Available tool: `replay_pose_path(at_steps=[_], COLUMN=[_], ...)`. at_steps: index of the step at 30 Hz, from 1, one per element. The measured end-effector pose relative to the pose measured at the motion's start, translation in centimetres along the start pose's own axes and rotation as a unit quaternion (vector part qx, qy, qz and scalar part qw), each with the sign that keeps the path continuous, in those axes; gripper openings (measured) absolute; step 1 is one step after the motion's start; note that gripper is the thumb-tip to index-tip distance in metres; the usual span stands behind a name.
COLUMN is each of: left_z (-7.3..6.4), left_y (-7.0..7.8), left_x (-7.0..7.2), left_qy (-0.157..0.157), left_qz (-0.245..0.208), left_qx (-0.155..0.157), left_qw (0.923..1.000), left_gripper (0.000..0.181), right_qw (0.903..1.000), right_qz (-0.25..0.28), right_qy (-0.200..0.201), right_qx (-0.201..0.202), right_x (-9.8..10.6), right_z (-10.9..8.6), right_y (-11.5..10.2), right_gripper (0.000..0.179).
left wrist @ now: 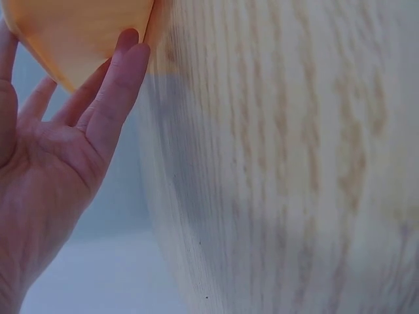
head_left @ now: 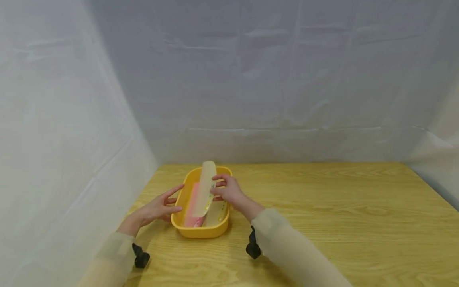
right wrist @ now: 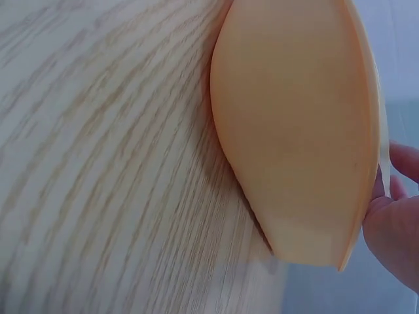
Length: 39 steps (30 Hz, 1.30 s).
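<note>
A yellow plastic basket [head_left: 201, 232] stands on the table in the head view. My right hand [head_left: 229, 192] is over its right rim and pinches a long cream flat piece [head_left: 204, 191] with rounded corners and small printed marks along one edge. That piece is tilted, its far end above the rim. Beneath it lie a pink flat piece [head_left: 191, 207] and another cream flat piece [head_left: 215, 215] inside the basket. My left hand [head_left: 161, 207] is at the basket's left side, fingers extended and spread; in the left wrist view its fingertips [left wrist: 136, 59] rest against the outer wall.
The wooden table [head_left: 322, 223] extends far to the right of the basket. White sheeting [head_left: 251, 79] hangs behind the table and along its left side. A black wrist strap [head_left: 254, 247] sits on each sleeve.
</note>
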<state>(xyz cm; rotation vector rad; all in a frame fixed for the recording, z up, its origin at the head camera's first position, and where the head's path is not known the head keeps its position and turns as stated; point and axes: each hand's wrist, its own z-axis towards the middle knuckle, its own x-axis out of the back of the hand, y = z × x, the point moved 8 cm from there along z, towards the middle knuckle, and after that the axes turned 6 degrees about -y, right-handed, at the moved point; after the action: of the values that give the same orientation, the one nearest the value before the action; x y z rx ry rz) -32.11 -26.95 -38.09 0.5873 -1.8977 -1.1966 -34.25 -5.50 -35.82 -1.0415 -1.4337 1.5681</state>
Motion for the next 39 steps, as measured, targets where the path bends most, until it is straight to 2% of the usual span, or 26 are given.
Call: replay_pose_path(at_steps=[7,13,21,28,39], left_z=[0.0,0.1,0.3,0.5,0.6], left_y=[0.2,0.1,0.2,0.1,0.0], left_x=[0.0,-0.3,-0.3,-0.4,-0.5], left_qy=[-0.008,-0.011,-0.012,-0.017,-0.02], left_qz=[-0.012,-0.017,-0.015,-0.016,-0.017], left_qx=[-0.013,-0.01,-0.007,-0.011,-0.014], left_qw=[0.9998,0.9997,0.9998,0.9997,0.9996], left_gripper=[0.085,0.083,0.084,0.081,0.082], right_qw=[0.9994,0.9978,0.9986,0.9972,0.9973], right_qz=[-0.017,-0.028,-0.032,-0.054,-0.062], right_qy=[-0.017,-0.038,-0.027,-0.025,-0.02], right_qx=[-0.024,-0.046,-0.032,-0.046,-0.032], right_x=[-1.6,-2.8,-3.0,-3.3,-3.2], right_z=[-0.1,-0.4,-0.3,-0.1,-0.3], right_y=[0.1,0.6,0.8,1.2,0.8], right_gripper=[0.035,0.034,0.033,0.031,0.025])
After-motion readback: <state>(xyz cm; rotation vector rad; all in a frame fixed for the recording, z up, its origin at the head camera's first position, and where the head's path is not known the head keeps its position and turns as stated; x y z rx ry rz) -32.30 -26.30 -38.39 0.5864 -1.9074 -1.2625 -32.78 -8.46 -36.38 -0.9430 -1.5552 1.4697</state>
